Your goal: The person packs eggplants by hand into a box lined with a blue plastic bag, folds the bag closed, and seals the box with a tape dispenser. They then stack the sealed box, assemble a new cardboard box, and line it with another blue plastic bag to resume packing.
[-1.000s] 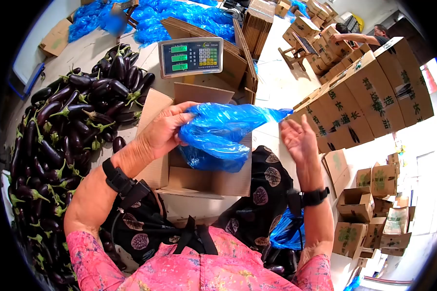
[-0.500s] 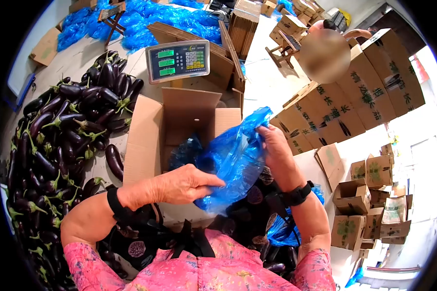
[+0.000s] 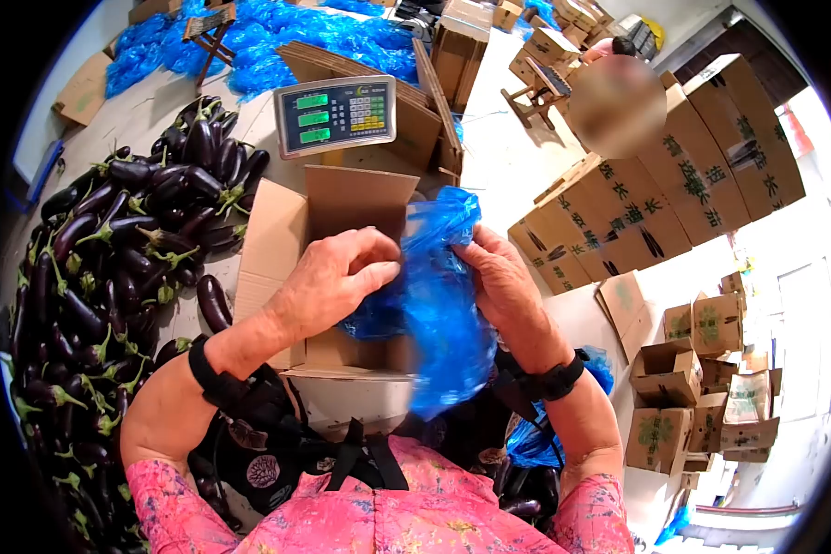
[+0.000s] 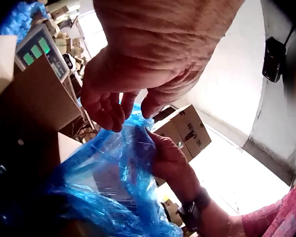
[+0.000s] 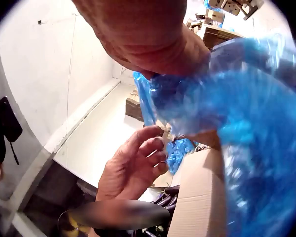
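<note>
My right hand (image 3: 503, 286) pinches the upper part of a thin blue plastic bag (image 3: 448, 323), which hangs down over the right front of an open cardboard box (image 3: 272, 226). Blue film also shows inside the box, behind my left hand (image 3: 337, 277). That hand hovers above the box just left of the bag. Its fingers are loosely bent with nothing between them, as the right wrist view shows of the left hand (image 5: 133, 165). In the left wrist view, its fingertips hang close to the gathered top of the bag (image 4: 138, 123).
A big heap of eggplants (image 3: 83, 305) lies on the left. Behind the box stands a digital scale display (image 3: 335, 115). Stacked printed cartons (image 3: 656, 208) line the right, with more boxes (image 3: 660, 439) lower down. Blue plastic sheets (image 3: 314, 42) cover floor at the back. Another person is beyond the cartons.
The bag passed from my left hand to my right, then swung left over the box's right side. My left hand has let go and risen over the box.
</note>
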Demonstrator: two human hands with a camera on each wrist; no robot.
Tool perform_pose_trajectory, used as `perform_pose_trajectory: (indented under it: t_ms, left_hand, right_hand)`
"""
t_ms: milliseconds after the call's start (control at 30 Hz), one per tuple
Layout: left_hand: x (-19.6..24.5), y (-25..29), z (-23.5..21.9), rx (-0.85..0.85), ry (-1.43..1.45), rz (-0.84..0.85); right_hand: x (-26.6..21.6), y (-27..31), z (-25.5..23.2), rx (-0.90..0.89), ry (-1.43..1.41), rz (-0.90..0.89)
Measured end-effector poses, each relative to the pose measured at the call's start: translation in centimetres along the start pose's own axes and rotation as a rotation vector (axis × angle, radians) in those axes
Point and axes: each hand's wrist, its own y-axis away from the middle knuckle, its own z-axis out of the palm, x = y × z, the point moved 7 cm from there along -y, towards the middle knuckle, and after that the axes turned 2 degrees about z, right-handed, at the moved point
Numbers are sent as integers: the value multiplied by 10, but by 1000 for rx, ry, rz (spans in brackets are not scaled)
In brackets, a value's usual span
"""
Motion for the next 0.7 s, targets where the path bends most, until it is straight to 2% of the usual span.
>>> perform_pose_trajectory:
  t_ms: [67,167,267,367,467,567,700]
  left_hand:
    - [-17,-2,6,66,269,-120]
    - [-17,3,19,154,355,-149]
    - [-25,0,27,27,486,-238]
    - [-46,-5,19,127,655,-269]
    - [-51,-10,-2,154,780,-268]
    - [-64,-10,-24,237,872,-292]
    - [-70,-8,-33,223,906,-272]
  right_hand:
    - [6,-6,6,17,-15,19]
    - [16,-9,22,-11,-69,13]
    - [29,-13,31,-38,-70,27]
    - [36,-19,41,-113,-241,27]
    - [30,-18,38,-32,-166,-24]
    - [37,-29,4,-39,-208,-72]
    - [35,-29,11,146,-256,-53]
